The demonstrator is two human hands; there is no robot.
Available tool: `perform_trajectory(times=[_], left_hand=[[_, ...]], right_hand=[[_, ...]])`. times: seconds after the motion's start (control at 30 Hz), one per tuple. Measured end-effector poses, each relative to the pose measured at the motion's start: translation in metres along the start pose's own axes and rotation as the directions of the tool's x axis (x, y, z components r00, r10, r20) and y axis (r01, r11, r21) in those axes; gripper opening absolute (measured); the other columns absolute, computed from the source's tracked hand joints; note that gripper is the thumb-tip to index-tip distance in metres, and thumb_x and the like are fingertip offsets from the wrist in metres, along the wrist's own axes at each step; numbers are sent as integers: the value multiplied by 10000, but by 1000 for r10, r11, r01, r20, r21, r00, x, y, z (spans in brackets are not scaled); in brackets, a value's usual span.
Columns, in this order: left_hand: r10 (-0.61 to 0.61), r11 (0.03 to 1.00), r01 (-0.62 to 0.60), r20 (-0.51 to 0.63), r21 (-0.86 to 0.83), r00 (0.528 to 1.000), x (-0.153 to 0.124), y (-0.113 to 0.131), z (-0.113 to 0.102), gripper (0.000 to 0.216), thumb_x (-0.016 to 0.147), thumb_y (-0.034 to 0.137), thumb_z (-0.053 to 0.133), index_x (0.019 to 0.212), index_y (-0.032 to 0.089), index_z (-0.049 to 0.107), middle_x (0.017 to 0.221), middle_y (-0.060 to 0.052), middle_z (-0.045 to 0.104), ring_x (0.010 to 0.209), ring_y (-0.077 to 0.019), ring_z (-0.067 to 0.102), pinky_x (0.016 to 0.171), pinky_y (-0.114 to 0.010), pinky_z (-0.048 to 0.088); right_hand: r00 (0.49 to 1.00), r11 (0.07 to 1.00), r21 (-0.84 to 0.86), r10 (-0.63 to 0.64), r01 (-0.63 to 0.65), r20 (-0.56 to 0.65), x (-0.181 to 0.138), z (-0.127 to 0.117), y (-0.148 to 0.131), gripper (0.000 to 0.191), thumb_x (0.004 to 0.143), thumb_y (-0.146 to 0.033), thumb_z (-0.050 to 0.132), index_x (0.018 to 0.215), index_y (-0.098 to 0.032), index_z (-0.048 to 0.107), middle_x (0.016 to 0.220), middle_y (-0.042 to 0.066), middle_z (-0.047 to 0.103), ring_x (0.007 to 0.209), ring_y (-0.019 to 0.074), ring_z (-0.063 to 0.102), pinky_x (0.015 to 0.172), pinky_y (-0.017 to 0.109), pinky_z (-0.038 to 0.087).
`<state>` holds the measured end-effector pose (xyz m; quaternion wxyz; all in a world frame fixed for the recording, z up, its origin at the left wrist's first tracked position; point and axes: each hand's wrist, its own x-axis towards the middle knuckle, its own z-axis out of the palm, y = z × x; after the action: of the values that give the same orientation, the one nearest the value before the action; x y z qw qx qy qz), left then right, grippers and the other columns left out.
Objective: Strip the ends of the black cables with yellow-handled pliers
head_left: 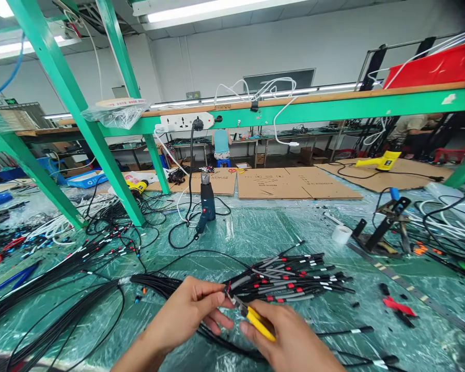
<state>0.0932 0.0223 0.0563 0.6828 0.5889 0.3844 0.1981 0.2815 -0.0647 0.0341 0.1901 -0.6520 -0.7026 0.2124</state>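
My left hand (189, 309) pinches a thin cable end (228, 287) with a bit of red on it between thumb and fingertips. In my right hand (284, 330) is a pair of small yellow-handled cutting pliers (259, 323), whose jaws are at that cable end by my left fingertips. Whether the jaws are fully closed is too small to tell. Just beyond my hands lies a fanned bundle of black cables (294, 279) with grey sleeves and red and white bands. Its long black strands run out to the left, under my left hand.
A dark heat gun (206, 204) stands upright behind the bundle. At right are a white tape roll (341, 234), a black metal fixture (383, 227) and red scraps (399, 306). Green posts (116, 170) rise at left. Flattened cardboard (271, 183) lies at the back; a person (221, 142) sits beyond.
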Motion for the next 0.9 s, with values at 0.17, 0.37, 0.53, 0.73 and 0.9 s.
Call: perform_trajectory(times=[0.17,0.37,0.53,0.73,0.9], left_hand=[[1,998,-3,-24,-55,1000,0,-4,0,394,783,492,716,877,113,772,882,-115,787,721,-223,759,584,-243,567],[-46,996,43,-30,-84,999,0,-3,-1,507,700,552,767,923,97,759,927,-152,789,725,-246,764,587,-264,571],[-29,999,29,5,-30,1000,-3,0,0,476,739,526,743,962,106,773,954,-143,788,735,-233,758,610,-265,559],[2,1000,-3,-33,-12,999,-3,0,2,420,751,480,749,1034,172,781,1001,-93,793,862,-244,745,676,-262,551],[13,1000,-12,-56,3,998,-3,1,4,399,770,454,732,1049,173,776,998,-84,795,898,-265,742,712,-295,557]], right_hand=[[983,986,-162,-60,32,-172,0,8,5,226,911,-280,499,1070,-239,654,917,61,700,778,222,667,673,296,459],[886,878,-472,-276,76,-372,2,12,11,525,742,-186,628,1267,-197,605,1037,129,658,930,321,632,809,472,499],[934,889,-453,-207,57,-290,4,10,11,502,749,-136,621,1245,-209,610,1031,122,661,901,311,648,781,450,511],[1000,1000,-25,12,-12,-12,2,2,1,178,942,-322,494,922,-228,644,838,30,694,733,206,652,638,283,464],[999,999,40,35,-36,26,0,0,-2,201,942,-352,494,884,-219,633,819,25,688,726,199,637,637,280,457]])
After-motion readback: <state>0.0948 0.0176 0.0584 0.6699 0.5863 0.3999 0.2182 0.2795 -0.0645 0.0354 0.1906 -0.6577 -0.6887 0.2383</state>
